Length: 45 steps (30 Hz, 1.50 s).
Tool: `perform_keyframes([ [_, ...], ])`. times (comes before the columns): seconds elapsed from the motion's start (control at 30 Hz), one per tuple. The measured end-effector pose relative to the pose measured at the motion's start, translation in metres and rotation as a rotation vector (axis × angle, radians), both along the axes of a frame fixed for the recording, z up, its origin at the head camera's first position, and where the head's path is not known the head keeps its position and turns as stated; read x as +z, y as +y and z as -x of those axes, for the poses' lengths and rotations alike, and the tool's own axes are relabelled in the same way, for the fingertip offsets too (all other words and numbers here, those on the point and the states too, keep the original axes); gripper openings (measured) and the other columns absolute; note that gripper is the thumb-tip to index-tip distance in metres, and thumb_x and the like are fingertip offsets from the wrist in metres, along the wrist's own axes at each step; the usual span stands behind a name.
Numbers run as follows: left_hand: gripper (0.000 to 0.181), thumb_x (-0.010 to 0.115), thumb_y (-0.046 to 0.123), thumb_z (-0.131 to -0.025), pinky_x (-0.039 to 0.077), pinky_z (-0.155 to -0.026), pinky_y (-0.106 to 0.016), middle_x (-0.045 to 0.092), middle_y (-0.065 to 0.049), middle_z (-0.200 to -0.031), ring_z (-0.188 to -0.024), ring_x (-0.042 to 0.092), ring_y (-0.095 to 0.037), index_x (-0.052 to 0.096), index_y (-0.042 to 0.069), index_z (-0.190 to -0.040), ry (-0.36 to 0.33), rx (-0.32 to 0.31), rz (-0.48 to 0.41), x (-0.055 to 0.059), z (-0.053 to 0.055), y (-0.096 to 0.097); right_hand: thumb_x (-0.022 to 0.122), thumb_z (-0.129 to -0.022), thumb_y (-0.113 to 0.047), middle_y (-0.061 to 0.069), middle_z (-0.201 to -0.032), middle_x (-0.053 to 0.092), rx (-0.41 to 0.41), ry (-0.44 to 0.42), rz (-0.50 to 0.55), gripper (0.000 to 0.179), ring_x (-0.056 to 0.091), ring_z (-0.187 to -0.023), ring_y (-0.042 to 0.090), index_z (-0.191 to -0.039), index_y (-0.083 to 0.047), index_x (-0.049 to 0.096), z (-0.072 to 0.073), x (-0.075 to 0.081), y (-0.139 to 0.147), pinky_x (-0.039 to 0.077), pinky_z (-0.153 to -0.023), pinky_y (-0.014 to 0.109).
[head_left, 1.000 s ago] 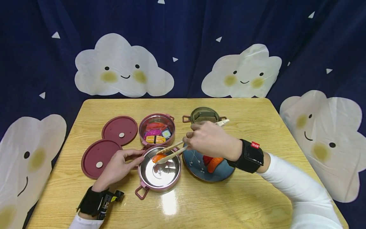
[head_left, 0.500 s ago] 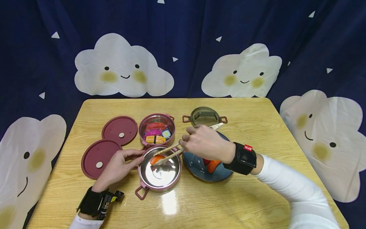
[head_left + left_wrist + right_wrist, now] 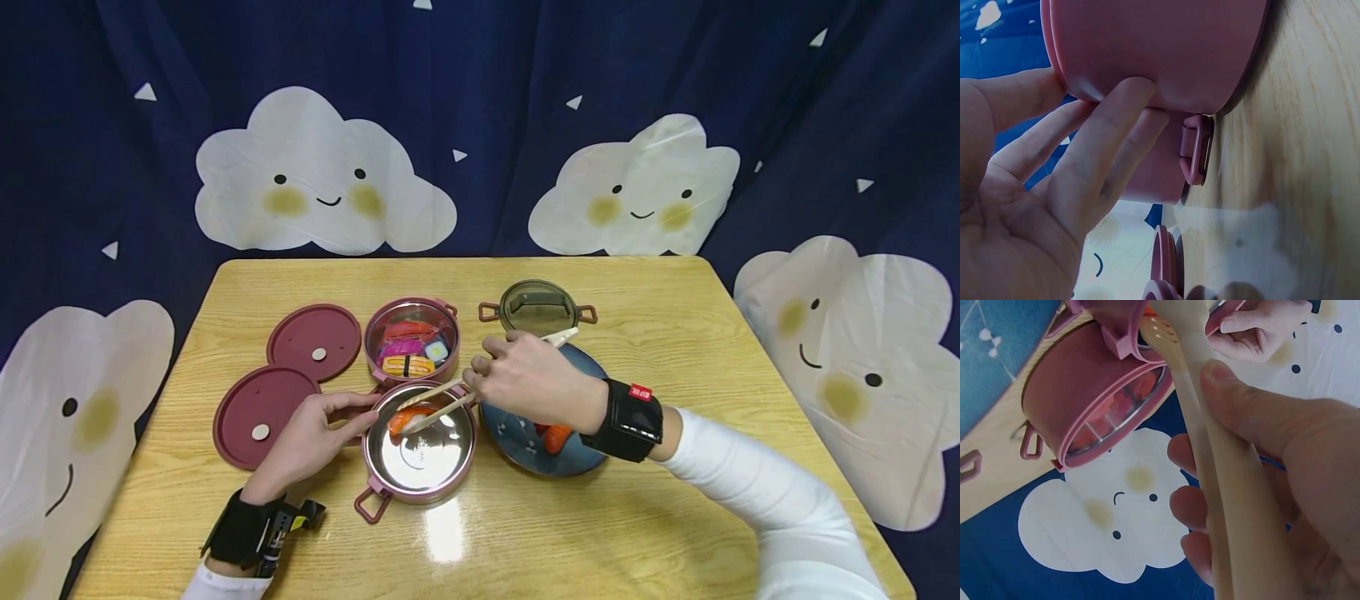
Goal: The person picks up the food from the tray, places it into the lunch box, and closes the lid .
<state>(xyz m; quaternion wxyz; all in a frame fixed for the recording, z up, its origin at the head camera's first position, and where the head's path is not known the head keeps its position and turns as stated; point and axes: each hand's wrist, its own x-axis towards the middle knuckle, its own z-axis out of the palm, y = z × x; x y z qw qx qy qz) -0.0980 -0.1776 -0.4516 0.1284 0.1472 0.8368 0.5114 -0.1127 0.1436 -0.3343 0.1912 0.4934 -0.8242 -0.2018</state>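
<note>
My right hand (image 3: 536,379) grips a pair of pale wooden tongs (image 3: 1210,456), with thumb on one arm and fingers on the other. One tip is slotted, as the right wrist view shows. In the head view, the tongs reach into the near pink steel-lined pot (image 3: 427,458), their tips at a toy sushi piece (image 3: 405,419) with an orange top and white base. My left hand (image 3: 315,437) touches that pot's left side with extended fingers. Seen from the left wrist, fingertips (image 3: 1138,90) rest against its outer wall.
Behind stands a second pink pot (image 3: 455,350) holding several toy sushi pieces. Two maroon lids (image 3: 288,400) lie to the left. A blue plate (image 3: 517,450) with orange-red toy pieces sits right, partly under my right forearm. A smoky lid with handles (image 3: 536,300) is at the back.
My right hand has moved left and slightly toward me with the tongs. The sushi piece has shifted left inside the near pot. My left hand has stayed in place.
</note>
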Motion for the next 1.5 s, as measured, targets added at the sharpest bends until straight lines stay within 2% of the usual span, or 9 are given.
perform_keyframes([
  [0.37, 0.029, 0.071, 0.021, -0.102, 0.064, -0.081, -0.019, 0.075, -0.015, -0.132, -0.119, 0.073, -0.031, 0.076, 0.008, -0.128, 0.018, 0.011, 0.032, 0.000, 0.000, -0.001, 0.074, -0.097, -0.023, -0.009, -0.073, 0.068, 0.006, 0.016, -0.003, 0.013, 0.060, -0.072, 0.014, -0.084, -0.023, 0.072, 0.002, -0.004, -0.003, 0.045, -0.054, 0.024],
  [0.53, 0.029, 0.071, 0.021, -0.102, 0.063, -0.081, -0.018, 0.075, -0.014, -0.133, -0.120, 0.073, -0.032, 0.076, 0.009, -0.128, 0.004, 0.011, 0.028, 0.000, 0.001, 0.000, 0.074, -0.097, -0.020, -0.009, -0.073, 0.068, 0.009, 0.018, 0.009, 0.014, 0.060, -0.072, 0.014, -0.083, -0.023, 0.072, 0.002, -0.004, -0.002, 0.045, -0.055, 0.024],
  [0.77, 0.030, 0.071, 0.020, -0.102, 0.065, -0.080, -0.020, 0.074, -0.016, -0.132, -0.119, 0.073, -0.033, 0.075, 0.007, -0.129, 0.004, 0.007, 0.011, 0.001, 0.002, 0.000, 0.076, -0.095, -0.022, -0.009, -0.077, 0.071, -0.004, -0.016, 0.028, 0.008, 0.060, -0.072, 0.014, -0.087, -0.022, 0.075, 0.001, 0.000, 0.001, 0.047, -0.056, 0.025],
  [0.93, 0.031, 0.070, 0.020, -0.103, 0.065, -0.081, -0.021, 0.074, -0.018, -0.133, -0.119, 0.073, -0.034, 0.075, 0.005, -0.129, 0.010, -0.002, -0.006, 0.003, 0.002, -0.001, 0.080, -0.092, -0.036, -0.009, -0.082, 0.074, 0.003, -0.029, 0.050, 0.014, 0.063, -0.075, 0.014, -0.092, -0.022, 0.078, 0.001, 0.003, 0.005, 0.051, -0.059, 0.025],
  [1.07, 0.032, 0.070, 0.020, -0.103, 0.066, -0.081, -0.024, 0.071, -0.021, -0.137, -0.119, 0.073, -0.035, 0.074, 0.004, -0.131, -0.017, -0.006, -0.034, 0.003, 0.001, -0.001, 0.083, -0.088, -0.046, -0.009, -0.088, 0.076, 0.003, -0.046, 0.047, 0.027, 0.065, -0.079, 0.014, -0.099, -0.022, 0.079, 0.001, 0.008, 0.010, 0.054, -0.062, 0.025],
  [1.3, 0.033, 0.069, 0.019, -0.104, 0.066, -0.081, -0.026, 0.070, -0.021, -0.138, -0.120, 0.072, -0.035, 0.073, 0.003, -0.132, -0.022, -0.005, -0.030, 0.003, 0.000, -0.002, 0.087, -0.083, -0.050, -0.011, -0.085, 0.075, -0.007, -0.053, 0.066, 0.033, 0.062, -0.074, 0.014, -0.096, -0.022, 0.076, -0.001, 0.021, 0.023, 0.051, -0.057, 0.024],
  [1.5, 0.032, 0.070, 0.021, -0.103, 0.066, -0.082, -0.026, 0.071, -0.019, -0.137, -0.121, 0.072, -0.035, 0.074, 0.004, -0.131, -0.014, 0.001, -0.019, 0.004, 0.000, -0.002, 0.089, -0.080, -0.050, -0.010, -0.090, 0.079, -0.016, -0.070, 0.092, 0.039, 0.060, -0.072, 0.015, -0.104, -0.021, 0.078, -0.003, 0.036, 0.038, 0.049, -0.054, 0.025],
])
